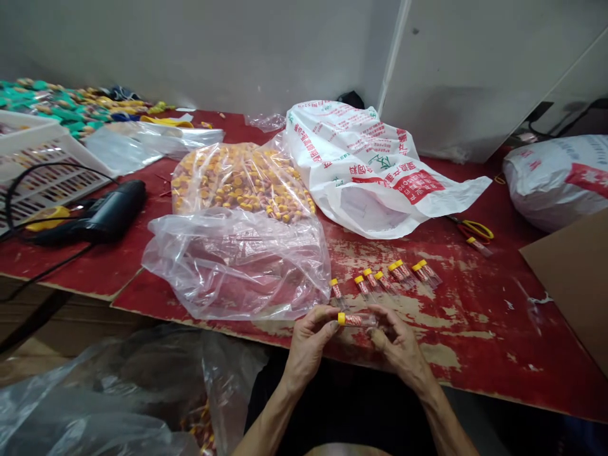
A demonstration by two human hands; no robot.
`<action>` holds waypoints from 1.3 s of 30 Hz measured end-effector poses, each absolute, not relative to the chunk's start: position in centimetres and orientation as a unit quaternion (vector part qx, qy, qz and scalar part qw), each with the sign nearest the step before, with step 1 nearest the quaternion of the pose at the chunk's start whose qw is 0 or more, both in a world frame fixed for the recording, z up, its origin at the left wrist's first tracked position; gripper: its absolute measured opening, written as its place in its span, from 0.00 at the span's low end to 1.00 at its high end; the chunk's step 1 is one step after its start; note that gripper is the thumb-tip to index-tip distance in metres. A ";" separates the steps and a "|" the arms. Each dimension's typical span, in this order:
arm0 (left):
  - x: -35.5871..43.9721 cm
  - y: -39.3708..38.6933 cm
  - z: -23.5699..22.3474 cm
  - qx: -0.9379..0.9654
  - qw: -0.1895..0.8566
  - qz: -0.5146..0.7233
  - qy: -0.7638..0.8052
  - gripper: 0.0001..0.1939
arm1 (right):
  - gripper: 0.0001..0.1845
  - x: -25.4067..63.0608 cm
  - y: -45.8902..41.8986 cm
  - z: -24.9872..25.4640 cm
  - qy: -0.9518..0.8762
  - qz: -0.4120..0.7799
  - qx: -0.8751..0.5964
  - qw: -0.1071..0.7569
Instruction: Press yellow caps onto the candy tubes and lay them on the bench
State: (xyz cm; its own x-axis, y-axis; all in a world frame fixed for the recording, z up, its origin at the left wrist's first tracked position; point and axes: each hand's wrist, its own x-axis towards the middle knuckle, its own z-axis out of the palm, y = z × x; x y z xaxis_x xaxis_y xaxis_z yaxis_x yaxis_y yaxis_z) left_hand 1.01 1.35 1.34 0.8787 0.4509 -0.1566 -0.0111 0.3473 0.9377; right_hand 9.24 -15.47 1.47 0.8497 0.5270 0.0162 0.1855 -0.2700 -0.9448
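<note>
Between my two hands, over the table's front edge, lies a clear tube with a yellow cap and red-and-white contents, held level. My left hand pinches it at the capped end. At the clear end, the thumb and fingers of my right hand close on it. Just beyond my hands, several similar yellow-capped tubes lie in a loose row on the red table. To the left, a clear plastic bag holds a heap of small yellow-capped pieces.
A white woven sack with red print lies behind the tubes. Yellow-handled scissors and a cardboard box are right. A black corded tool and white basket stand left. Another sack sits far right.
</note>
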 end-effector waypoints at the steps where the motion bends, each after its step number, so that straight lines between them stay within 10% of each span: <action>1: 1.0 1.4 1.3 0.551 0.798 0.144 0.198 0.08 | 0.18 9.2 -15.5 1.4 -0.225 0.164 -0.778 0.562; 39: 0.6 2.0 0.1 0.583 0.776 0.144 0.193 0.09 | 0.19 8.8 -14.8 1.6 -0.201 0.248 -0.762 0.564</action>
State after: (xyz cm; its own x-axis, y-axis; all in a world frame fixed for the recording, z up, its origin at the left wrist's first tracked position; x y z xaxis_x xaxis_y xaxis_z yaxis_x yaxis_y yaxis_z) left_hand 0.62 2.02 0.12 0.8836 0.4492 -0.1320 0.0018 0.2785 0.9604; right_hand 8.85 -14.76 1.59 0.7961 0.5859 -0.1518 0.0261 -0.2838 -0.9585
